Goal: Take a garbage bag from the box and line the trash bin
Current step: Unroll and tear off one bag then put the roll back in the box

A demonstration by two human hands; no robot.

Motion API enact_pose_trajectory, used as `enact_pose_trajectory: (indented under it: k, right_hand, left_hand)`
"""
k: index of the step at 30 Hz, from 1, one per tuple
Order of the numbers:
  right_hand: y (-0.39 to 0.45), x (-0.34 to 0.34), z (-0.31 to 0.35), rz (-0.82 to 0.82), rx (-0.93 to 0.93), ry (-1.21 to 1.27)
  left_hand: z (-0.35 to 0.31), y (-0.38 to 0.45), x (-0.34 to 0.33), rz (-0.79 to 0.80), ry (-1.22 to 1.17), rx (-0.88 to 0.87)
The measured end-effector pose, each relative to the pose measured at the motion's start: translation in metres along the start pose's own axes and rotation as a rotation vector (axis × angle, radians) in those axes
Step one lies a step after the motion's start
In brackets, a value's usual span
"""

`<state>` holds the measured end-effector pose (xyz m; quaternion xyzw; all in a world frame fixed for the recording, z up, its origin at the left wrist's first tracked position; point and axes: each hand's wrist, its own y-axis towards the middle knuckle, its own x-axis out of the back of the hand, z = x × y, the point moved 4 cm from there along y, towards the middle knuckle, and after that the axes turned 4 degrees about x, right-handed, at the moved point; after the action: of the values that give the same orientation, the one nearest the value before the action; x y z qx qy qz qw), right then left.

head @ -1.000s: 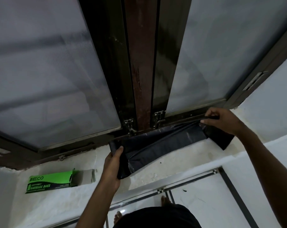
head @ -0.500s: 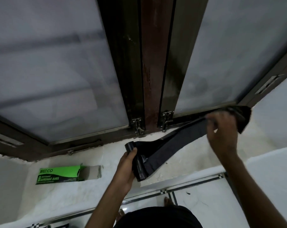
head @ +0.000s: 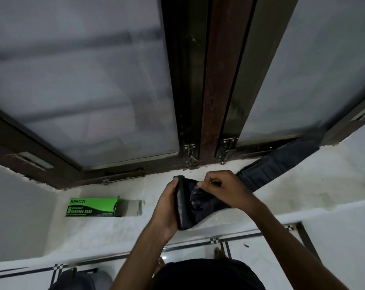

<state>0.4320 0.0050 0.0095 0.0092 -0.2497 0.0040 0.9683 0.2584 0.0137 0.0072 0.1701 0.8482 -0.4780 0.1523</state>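
Observation:
A black roll of garbage bags (head: 182, 204) stands upright over the white window ledge, gripped by my left hand (head: 167, 208). My right hand (head: 223, 188) pinches the black plastic right beside the roll. From there an unrolled strip of bag (head: 282, 162) trails up and right along the ledge to the window frame. The green garbage bag box (head: 92, 207) lies on the ledge to the left, its right end open. At the bottom left a dark grey rounded object (head: 81, 280), possibly the trash bin, shows only partly.
A dark wooden window frame (head: 219, 80) with frosted panes rises straight ahead, metal latches (head: 191, 154) at its base. The white ledge (head: 93, 237) ends at a front edge; a tiled floor with black lines lies below. A bare foot (head: 218, 253) stands under the ledge.
My right hand has let go of the far end of the strip and come left to the roll. The unrolled strip now lies on the ledge. The left hand stays on the roll.

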Motion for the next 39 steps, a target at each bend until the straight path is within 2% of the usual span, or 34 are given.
enact_pose_trajectory:
  k: [5,9,18,23,27,34,37,39]
  right_hand:
    - [-0.001,0.006,-0.007,0.113,-0.063,0.043]
    - [-0.002,0.008,-0.012,0.164,-0.094,0.004]
    - [0.001,0.001,-0.012,0.174,-0.007,-0.428]
    - [0.003,0.012,-0.024,0.112,-0.033,-0.655]
    - [0.001,0.023,-0.030,0.039,-0.078,-0.699]
    - [-0.013,0.016,-0.039,-0.103,-0.058,-0.606]
    - [-0.017,0.012,-0.033,-0.182,-0.049,-0.384]
    - [-0.015,0.012,-0.026,-0.175,-0.115,-0.234]
  left_hand:
    - [0.006,0.004,0.004,-0.083,0.167,-0.051]
    - [0.006,0.004,0.004,-0.134,0.203,-0.121]
    - [0.004,0.003,-0.005,-0.150,0.397,-0.249]
    - [-0.004,-0.001,-0.005,-0.170,0.350,-0.290]
    - [-0.023,-0.002,0.001,-0.196,0.283,-0.340]
    - [-0.026,-0.002,0.018,-0.295,0.131,-0.363]
    - [-0.023,-0.001,0.019,-0.324,0.052,-0.368]
    - [-0.020,0.000,0.017,-0.333,0.018,-0.359]
